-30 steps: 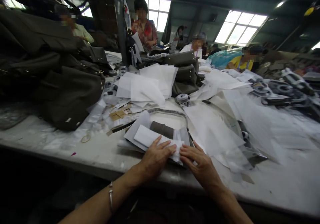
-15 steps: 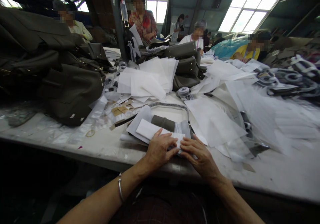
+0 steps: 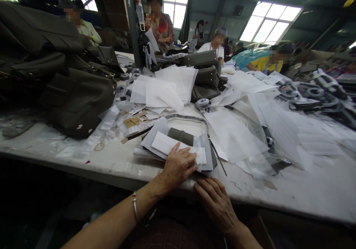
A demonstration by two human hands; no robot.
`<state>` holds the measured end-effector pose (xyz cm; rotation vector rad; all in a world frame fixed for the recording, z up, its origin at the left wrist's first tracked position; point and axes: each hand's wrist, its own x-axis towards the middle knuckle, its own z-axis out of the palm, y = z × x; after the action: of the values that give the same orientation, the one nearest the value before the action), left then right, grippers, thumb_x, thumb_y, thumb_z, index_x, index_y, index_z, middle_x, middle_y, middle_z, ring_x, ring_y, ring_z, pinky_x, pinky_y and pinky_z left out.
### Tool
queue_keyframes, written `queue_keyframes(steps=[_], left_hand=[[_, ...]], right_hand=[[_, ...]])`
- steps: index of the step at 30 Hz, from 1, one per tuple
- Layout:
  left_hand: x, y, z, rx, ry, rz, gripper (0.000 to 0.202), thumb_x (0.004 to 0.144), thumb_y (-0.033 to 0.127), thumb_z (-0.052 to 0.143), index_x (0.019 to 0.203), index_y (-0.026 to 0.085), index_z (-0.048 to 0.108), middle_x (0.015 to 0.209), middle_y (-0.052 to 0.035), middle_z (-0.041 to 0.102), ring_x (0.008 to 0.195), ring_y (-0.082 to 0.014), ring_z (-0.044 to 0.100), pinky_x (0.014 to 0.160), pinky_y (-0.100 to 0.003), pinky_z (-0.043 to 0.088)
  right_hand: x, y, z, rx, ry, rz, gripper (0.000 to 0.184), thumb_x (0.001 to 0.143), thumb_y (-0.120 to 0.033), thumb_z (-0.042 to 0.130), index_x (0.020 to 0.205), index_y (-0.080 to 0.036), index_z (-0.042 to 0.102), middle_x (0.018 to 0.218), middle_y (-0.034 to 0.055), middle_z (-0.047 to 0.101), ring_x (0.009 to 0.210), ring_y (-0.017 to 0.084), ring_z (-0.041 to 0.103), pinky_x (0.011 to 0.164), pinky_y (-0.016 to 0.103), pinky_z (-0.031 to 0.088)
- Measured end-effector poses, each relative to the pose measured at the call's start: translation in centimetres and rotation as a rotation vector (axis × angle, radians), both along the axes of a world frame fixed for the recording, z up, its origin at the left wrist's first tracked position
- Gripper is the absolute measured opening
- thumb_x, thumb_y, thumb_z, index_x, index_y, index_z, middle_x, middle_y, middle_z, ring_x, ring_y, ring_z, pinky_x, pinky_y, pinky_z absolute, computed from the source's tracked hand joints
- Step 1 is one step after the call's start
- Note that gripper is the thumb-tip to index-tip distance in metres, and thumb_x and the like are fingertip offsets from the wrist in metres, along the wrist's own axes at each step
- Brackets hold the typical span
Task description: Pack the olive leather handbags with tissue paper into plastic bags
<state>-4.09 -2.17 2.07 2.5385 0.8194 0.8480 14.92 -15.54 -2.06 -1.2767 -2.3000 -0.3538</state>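
My left hand (image 3: 178, 165) lies flat, fingers spread, on a folded white paper sheet (image 3: 167, 145) wrapped over a small dark grey leather piece (image 3: 180, 136) near the table's front edge. My right hand (image 3: 215, 200) rests at the table's front edge just below that bundle, with its fingers stretched out and nothing in them. A thin dark strap (image 3: 218, 156) lies to the right of the bundle.
Dark olive handbags (image 3: 75, 100) are piled at the left. White tissue sheets (image 3: 164, 87) and more bags (image 3: 207, 74) cover the white table (image 3: 306, 193). Grey straps (image 3: 311, 97) lie at the right. Several people work at the far side.
My right hand has slid off the wrapped bundle and back toward me to the table's edge. My left hand has stayed pressed on the paper.
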Motion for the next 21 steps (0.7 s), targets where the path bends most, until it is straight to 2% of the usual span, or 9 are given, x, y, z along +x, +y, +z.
queue_keyframes(steps=[2, 6, 11, 14, 17, 19, 21], left_hand=[[0.0, -0.1, 0.0, 0.01, 0.003, 0.007, 0.02, 0.091, 0.033, 0.066, 0.108, 0.023, 0.067, 0.112, -0.0035, 0.073, 0.123, -0.0251, 0.059, 0.118, -0.054, 0.022], [0.1, -0.1, 0.1, 0.011, 0.0, 0.017, 0.018, 0.09, 0.032, 0.066, 0.106, 0.022, 0.067, 0.111, -0.0032, 0.074, 0.123, -0.0249, 0.059, 0.118, -0.054, 0.022], [0.2, -0.1, 0.1, 0.006, 0.013, 0.019, 0.016, 0.089, 0.031, 0.067, 0.103, 0.022, 0.067, 0.111, -0.0031, 0.073, 0.123, -0.0247, 0.058, 0.118, -0.052, 0.022], [0.1, -0.1, 0.1, 0.002, 0.011, 0.014, 0.019, 0.089, 0.031, 0.068, 0.106, 0.023, 0.066, 0.111, -0.0023, 0.074, 0.123, -0.0246, 0.058, 0.118, -0.053, 0.022], [0.1, -0.1, 0.1, -0.001, 0.004, 0.004, 0.021, 0.09, 0.031, 0.067, 0.11, 0.023, 0.065, 0.11, -0.0024, 0.074, 0.123, -0.0252, 0.058, 0.118, -0.054, 0.021], [0.1, -0.1, 0.1, 0.0, 0.006, 0.005, 0.019, 0.091, 0.032, 0.066, 0.108, 0.023, 0.066, 0.111, -0.003, 0.073, 0.123, -0.0258, 0.058, 0.118, -0.054, 0.021], [0.1, -0.1, 0.2, 0.004, 0.011, 0.007, 0.018, 0.092, 0.032, 0.065, 0.107, 0.023, 0.066, 0.112, -0.0033, 0.073, 0.124, -0.0257, 0.058, 0.118, -0.054, 0.021]], right_hand=[[-0.6, 0.6, 0.2, -0.002, 0.09, 0.015, 0.031, 0.096, -0.012, 0.047, 0.12, -0.021, 0.064, 0.109, 0.0061, 0.073, 0.106, 0.021, 0.064, 0.099, 0.04, 0.044], [-1.8, 1.5, 2.1, -0.058, 0.229, 0.076, 0.027, 0.094, -0.008, 0.047, 0.109, -0.021, 0.065, 0.093, 0.0049, 0.074, 0.089, 0.019, 0.067, 0.084, 0.038, 0.048], [-1.7, 1.1, 3.1, -0.127, 0.291, 0.139, 0.027, 0.092, -0.005, 0.049, 0.109, -0.021, 0.063, 0.089, 0.0051, 0.073, 0.084, 0.019, 0.067, 0.077, 0.036, 0.049], [-0.4, -0.1, 2.5, -0.117, 0.184, 0.134, 0.032, 0.09, -0.006, 0.053, 0.117, -0.02, 0.063, 0.105, 0.0065, 0.073, 0.101, 0.022, 0.066, 0.091, 0.039, 0.048], [0.6, -1.0, 1.3, -0.077, -0.027, 0.057, 0.041, 0.093, -0.01, 0.05, 0.13, -0.022, 0.06, 0.126, 0.0057, 0.068, 0.125, 0.025, 0.055, 0.109, 0.042, 0.036], [0.4, -0.9, 0.3, -0.042, -0.07, 0.01, 0.044, 0.095, -0.009, 0.043, 0.135, -0.023, 0.057, 0.129, 0.0055, 0.066, 0.127, 0.024, 0.052, 0.111, 0.043, 0.033], [-0.1, -0.5, -0.6, -0.007, -0.024, -0.025, 0.044, 0.096, -0.01, 0.04, 0.133, -0.023, 0.058, 0.124, 0.0059, 0.068, 0.12, 0.023, 0.057, 0.109, 0.042, 0.036]])
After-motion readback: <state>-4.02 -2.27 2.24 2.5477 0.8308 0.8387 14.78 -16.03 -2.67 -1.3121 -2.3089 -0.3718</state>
